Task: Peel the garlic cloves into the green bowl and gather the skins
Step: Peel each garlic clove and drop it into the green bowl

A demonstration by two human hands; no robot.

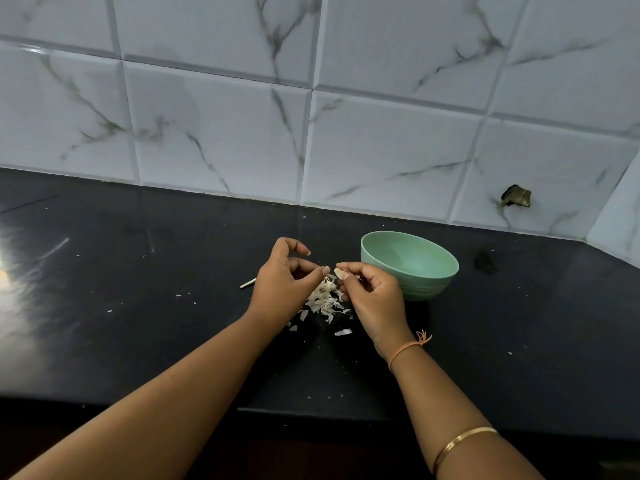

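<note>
R hand (375,301) pinches clove (339,273); skin pile (323,301) below, green bowl (427,287) beside, stick (248,283) L.

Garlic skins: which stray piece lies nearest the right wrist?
The long white scrap alone on the skin pile's near side, beside the right hand; other strays are smaller, left of the pile.

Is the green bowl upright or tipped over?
Upright: the green bowl stands on its base on the dark counter, rim facing up.
</note>
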